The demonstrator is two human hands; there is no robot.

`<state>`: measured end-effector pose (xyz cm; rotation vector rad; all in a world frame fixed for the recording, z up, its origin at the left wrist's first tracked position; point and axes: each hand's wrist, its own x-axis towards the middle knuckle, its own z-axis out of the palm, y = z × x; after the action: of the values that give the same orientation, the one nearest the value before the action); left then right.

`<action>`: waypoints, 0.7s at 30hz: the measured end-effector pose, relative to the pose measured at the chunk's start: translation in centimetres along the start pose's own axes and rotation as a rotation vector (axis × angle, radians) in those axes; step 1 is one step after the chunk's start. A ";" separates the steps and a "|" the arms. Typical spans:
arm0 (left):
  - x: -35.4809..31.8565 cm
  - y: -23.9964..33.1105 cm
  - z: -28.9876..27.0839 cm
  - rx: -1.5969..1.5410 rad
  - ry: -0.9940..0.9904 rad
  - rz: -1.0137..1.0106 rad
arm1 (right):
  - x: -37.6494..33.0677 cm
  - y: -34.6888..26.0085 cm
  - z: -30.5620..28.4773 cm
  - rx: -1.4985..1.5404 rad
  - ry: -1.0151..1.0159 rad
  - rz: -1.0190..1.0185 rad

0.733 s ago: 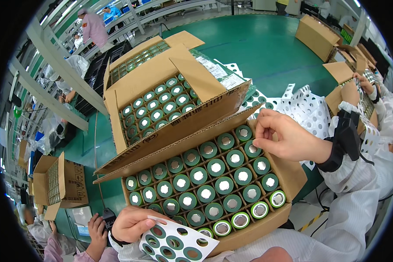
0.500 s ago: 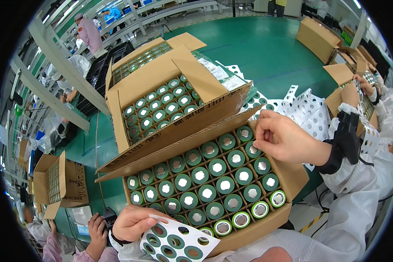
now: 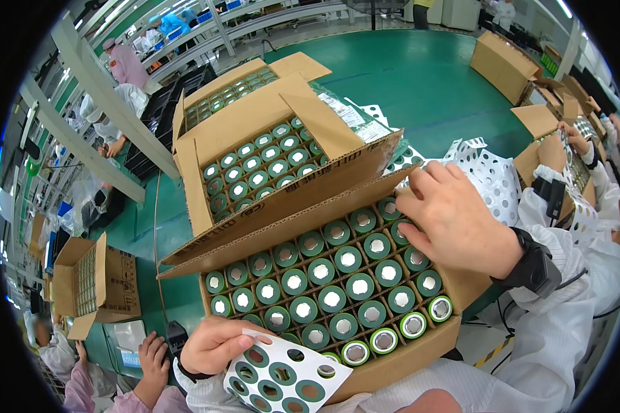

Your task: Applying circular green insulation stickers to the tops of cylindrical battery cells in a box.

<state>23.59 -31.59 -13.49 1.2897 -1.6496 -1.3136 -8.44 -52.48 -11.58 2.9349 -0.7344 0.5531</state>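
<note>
In front of me an open cardboard box (image 3: 455, 339) holds cylindrical battery cells (image 3: 347, 259) upright in a divider grid. Dark green rings lie on most of their tops. Several cells (image 3: 384, 340) along the near edge show a bright green sleeve and no dark ring. My left hand (image 3: 217, 346), at the box's near left corner, pinches a white sheet of green ring stickers (image 3: 281, 373) with some punched-out holes. Over the far right corner, my right hand (image 3: 455, 224) bends its fingers down onto the cell tops, thumb and fingertips close together. Anything between them is hidden.
Behind stands another open box (image 3: 200, 186) of ringed cells. White perforated sheets (image 3: 486, 175) lie to the right on the green table (image 3: 420, 76). A co-worker's hands (image 3: 565, 148) work at the right, another's hand (image 3: 153, 361) rests at lower left. A smaller carton (image 3: 120, 289) sits left.
My right hand has turned and lowered over the far right cells, its back now more toward me. The left hand still holds the sheet. The whole view has shifted slightly.
</note>
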 end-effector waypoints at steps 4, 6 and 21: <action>-0.2 -0.4 0.0 -0.040 0.016 -0.013 | -0.3 1.2 -0.5 0.094 -0.088 0.064; -0.1 -0.3 0.0 -0.009 0.011 -0.013 | -1.1 1.6 -0.8 0.117 -0.088 0.054; 0.1 0.3 0.2 -0.139 0.006 -0.079 | -4.4 -1.7 -1.2 0.037 -0.081 0.048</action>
<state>23.31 -31.60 -13.26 1.2847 -1.4887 -1.4432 -11.60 -48.83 -12.02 2.9964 -0.8144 0.4581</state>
